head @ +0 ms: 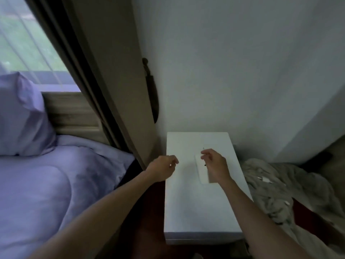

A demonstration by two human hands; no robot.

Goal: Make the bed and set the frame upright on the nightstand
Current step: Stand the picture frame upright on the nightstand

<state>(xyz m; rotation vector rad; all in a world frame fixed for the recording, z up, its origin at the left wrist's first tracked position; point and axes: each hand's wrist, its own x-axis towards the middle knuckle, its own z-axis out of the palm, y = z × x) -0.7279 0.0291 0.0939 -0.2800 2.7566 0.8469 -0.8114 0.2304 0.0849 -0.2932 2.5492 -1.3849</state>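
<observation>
With the lilac quilted bed (pixel 56 184) smoothed, over to the flat white rectangular frame (pixel 201 171).
Both hands empty, fingers loosely curled: left hand (pixel 162 168), right hand (pixel 214 163) above it; best lifted by the edges, stood squarely on white nightstand (pixel 196 212).

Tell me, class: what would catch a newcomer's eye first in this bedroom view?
Two bare arms reach forward over a white nightstand, the left hand and right hand both hovering above it. Under the right hand a white frame lies flat on the top. To the left sits a bed with a lilac duvet and pillow.
</observation>
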